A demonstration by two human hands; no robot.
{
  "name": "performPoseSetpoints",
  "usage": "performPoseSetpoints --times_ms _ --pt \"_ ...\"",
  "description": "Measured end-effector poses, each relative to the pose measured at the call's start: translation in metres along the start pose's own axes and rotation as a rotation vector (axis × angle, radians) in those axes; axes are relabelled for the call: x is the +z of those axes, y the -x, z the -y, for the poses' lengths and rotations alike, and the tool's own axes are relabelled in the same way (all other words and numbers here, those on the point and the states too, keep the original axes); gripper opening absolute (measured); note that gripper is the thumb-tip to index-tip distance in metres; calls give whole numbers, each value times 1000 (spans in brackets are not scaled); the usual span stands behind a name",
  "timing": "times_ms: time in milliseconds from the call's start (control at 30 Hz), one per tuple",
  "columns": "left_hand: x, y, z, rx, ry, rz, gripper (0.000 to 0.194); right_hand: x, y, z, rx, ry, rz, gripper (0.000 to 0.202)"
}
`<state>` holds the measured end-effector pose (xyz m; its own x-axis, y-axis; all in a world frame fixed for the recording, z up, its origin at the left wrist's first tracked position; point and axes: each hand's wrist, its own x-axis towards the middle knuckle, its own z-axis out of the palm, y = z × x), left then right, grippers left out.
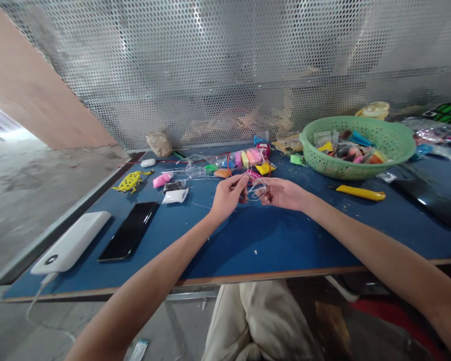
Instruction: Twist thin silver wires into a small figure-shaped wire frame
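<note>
Both hands meet over the middle of the blue table (255,260). A thin, pale wire loop (256,190) is between them. My left hand (231,194) is closed on the wire's left side, thumb and forefinger pinched together. On the other side, my right hand (280,193) has its fingers curled round the right part of the loop. Just behind the hands lie a yellow packet (265,168), an orange packet (222,173) and a clear bag of pink and yellow clay (250,157). Part of a magenta item (252,174) shows behind the fingertips.
A green basket (346,173) of packets stands at the right, with a yellow cutter (361,192) before it. Leftward lie a black phone (129,231), white power bank (73,242), spotted yellow figure (131,181) and white packet (175,195). Perforated metal (225,75) rises behind.
</note>
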<state>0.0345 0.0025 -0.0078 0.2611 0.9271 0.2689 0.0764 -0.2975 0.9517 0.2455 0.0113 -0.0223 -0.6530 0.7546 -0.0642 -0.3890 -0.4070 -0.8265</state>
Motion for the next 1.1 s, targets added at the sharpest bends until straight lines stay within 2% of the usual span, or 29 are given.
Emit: performPoseSetpoints --times_ms 133,233,367,533,667,800,933,1033,1100 --pt "0 0 0 39 -11 -55 38 5 3 0 -83 47 40 43" --pt "0 -1 1 44 -17 -70 38 10 1 -1 -167 125 -36 54" --pt "-1 -1 2 35 78 -80 36 10 -2 -1 -245 182 -179 43" --pt "0 -3 5 32 157 -61 33 8 -1 0 -284 182 -202 38" --pt "0 -5 7 6 191 -85 32 7 -1 -3 -365 392 -207 46" --pt "-1 -6 8 52 186 -76 38 4 -3 -6 -447 618 -249 49" --pt "0 -6 9 91 197 -23 45 2 -3 -5 -508 714 -283 52" --pt "0 -7 10 58 239 -20 41 5 0 -4 -557 786 -300 52" --pt "0 -7 10 19 284 -20 41 8 2 -3 -597 843 -358 48"
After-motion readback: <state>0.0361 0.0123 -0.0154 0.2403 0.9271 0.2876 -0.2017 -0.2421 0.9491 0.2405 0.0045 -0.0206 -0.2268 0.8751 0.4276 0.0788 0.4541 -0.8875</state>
